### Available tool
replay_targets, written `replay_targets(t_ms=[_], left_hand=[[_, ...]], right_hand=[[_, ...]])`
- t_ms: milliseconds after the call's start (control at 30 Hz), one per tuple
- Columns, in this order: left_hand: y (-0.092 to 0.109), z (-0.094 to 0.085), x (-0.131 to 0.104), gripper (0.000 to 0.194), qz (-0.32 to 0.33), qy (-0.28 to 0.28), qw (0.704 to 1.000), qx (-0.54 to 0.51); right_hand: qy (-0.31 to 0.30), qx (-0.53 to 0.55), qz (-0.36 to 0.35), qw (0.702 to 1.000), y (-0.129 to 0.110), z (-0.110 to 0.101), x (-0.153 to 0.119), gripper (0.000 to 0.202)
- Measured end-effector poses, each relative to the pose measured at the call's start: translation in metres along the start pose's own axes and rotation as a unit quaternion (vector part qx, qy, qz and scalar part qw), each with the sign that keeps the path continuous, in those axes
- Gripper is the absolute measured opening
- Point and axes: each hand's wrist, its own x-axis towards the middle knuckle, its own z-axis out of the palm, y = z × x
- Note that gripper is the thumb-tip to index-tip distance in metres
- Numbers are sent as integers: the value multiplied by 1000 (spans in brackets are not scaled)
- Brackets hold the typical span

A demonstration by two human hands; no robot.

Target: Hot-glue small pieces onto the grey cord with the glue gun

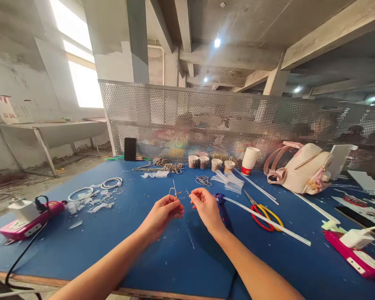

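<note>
Above the middle of the blue table, my left hand (167,208) pinches a thin pale cord (173,191) bent into a small loop. Close by on the right, my right hand (205,206) has its thumb and fingertips together on a tiny brownish piece (188,192), too small to name. The two hands are apart. Partly hidden behind my right wrist is a blue glue gun (222,208) with a long clear glue stick (268,221) at its back. Scissors (262,214) with red and yellow handles lie beneath the stick. A coil of cord (203,180) lies beyond my hands.
Several small cups (216,164), stacked paper cups (250,160) and a pale bag (309,168) line the back. Clear strips (229,181) lie before them. Pink power strips (34,221) sit at both sides. White rings (81,193) and scraps lie left. A perforated metal screen (128,104) stands behind.
</note>
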Motion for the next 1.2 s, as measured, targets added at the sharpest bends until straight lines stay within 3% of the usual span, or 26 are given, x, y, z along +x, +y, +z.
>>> replay_targets(t_ms=[167, 367, 467, 533, 667, 900, 1200], left_hand=[[9, 3, -5, 22, -44, -88, 995, 4], [15, 7, -1, 20, -86, -119, 989, 15], [21, 4, 4, 18, -115, -145, 983, 9], [25, 2, 8, 17, -135, -158, 978, 16], [29, -4, 17, 16, -140, -161, 976, 50], [24, -12, 22, 21, -101, -132, 978, 126], [25, -20, 12, 17, -130, -212, 952, 179]], right_hand=[[-37, 31, 25, 999, -9, -6, 6, 19], [-73, 134, 69, 986, -11, -9, 4, 33], [-151, 228, 90, 958, -11, -14, 7, 45], [-190, 231, 99, 949, -12, -16, 9, 39], [-145, 168, 96, 970, -10, -19, 14, 17], [-66, 84, 68, 992, -3, -21, 17, 12], [-146, 84, 115, 979, -2, -29, 17, 17]])
